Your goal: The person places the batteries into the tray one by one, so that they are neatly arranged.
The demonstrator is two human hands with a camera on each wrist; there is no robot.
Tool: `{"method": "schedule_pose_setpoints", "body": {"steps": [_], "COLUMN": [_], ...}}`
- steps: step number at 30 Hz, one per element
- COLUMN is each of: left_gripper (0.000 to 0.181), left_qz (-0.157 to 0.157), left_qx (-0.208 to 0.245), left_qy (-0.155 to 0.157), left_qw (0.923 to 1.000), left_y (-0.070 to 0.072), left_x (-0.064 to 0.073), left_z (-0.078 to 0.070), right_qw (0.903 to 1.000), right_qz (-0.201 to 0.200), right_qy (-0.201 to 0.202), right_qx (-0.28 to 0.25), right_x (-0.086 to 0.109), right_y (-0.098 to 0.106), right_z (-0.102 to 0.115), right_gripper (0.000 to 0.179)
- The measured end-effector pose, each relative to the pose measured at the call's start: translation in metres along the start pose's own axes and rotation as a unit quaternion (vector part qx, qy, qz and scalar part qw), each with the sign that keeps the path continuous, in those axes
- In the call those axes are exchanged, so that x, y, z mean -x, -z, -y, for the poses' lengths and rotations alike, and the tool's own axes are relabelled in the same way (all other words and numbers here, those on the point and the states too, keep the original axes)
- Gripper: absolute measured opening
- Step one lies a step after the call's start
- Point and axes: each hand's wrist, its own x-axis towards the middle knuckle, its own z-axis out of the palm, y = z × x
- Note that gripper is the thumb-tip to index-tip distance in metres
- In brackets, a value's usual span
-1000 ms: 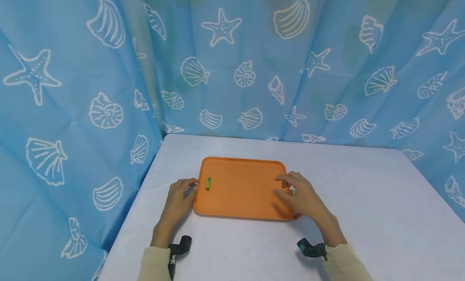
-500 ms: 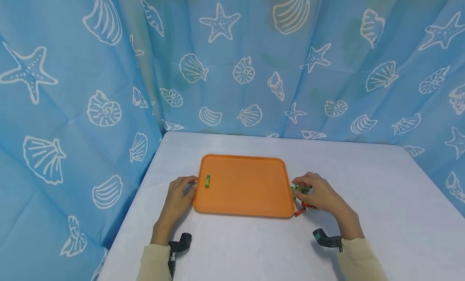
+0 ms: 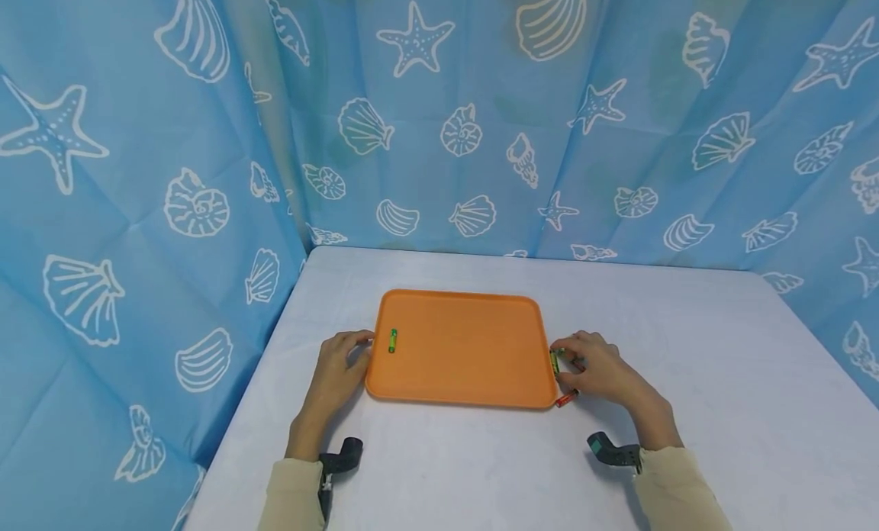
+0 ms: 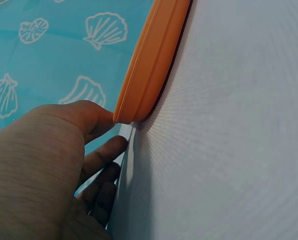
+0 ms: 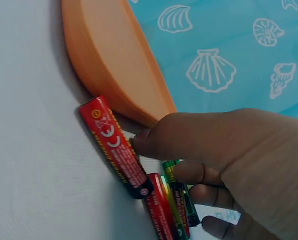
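An orange tray (image 3: 467,348) lies on the white table, with one green battery (image 3: 393,341) near its left end. My left hand (image 3: 338,371) rests at the tray's left edge. Its thumb touches the rim in the left wrist view, and the other fingers are loosely bent beside the table. Past the tray's right edge, my right hand (image 3: 600,369) hovers low over several batteries, thumb and forefinger apart. A red battery (image 5: 116,150) lies by the thumb tip; a second red battery (image 5: 161,210) and green ones sit under the fingers. The hand partly hides these.
White cloth covers the table (image 3: 721,378), which extends well to the right of the tray. A blue curtain (image 3: 426,172) with white shells and starfish hangs behind and at the left. Each wrist carries a black camera mount (image 3: 611,451).
My right hand has moved from above the tray's right end to the batteries beside it, then shifted slightly left. My left hand has stayed at the tray's edge.
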Motion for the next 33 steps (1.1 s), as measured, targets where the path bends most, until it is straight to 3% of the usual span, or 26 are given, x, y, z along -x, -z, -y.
{"method": "schedule_pose_setpoints", "body": {"steps": [9,17,33], "left_gripper": [0.036,0.035,0.035], "left_qz": [0.0,-0.004,-0.004], "left_qx": [-0.001,0.0,-0.001], "left_qy": [-0.004,-0.005,-0.007], "left_qw": [1.0,1.0,1.0], "left_y": [-0.001,-0.003,0.0], "left_x": [-0.003,-0.004,-0.003], "left_z": [0.0,0.001,0.003], "right_qw": [0.9992,0.9968,0.9901], "right_qz": [-0.033,-0.066,-0.071], "right_qy": [-0.024,0.002,0.076], "right_qx": [-0.001,-0.046,-0.095], "right_x": [0.002,-0.003,-0.032], "right_y": [0.009,0.008,-0.018], "right_z": [0.004,0.016,0.081], "right_gripper": [0.04,0.039,0.036]}}
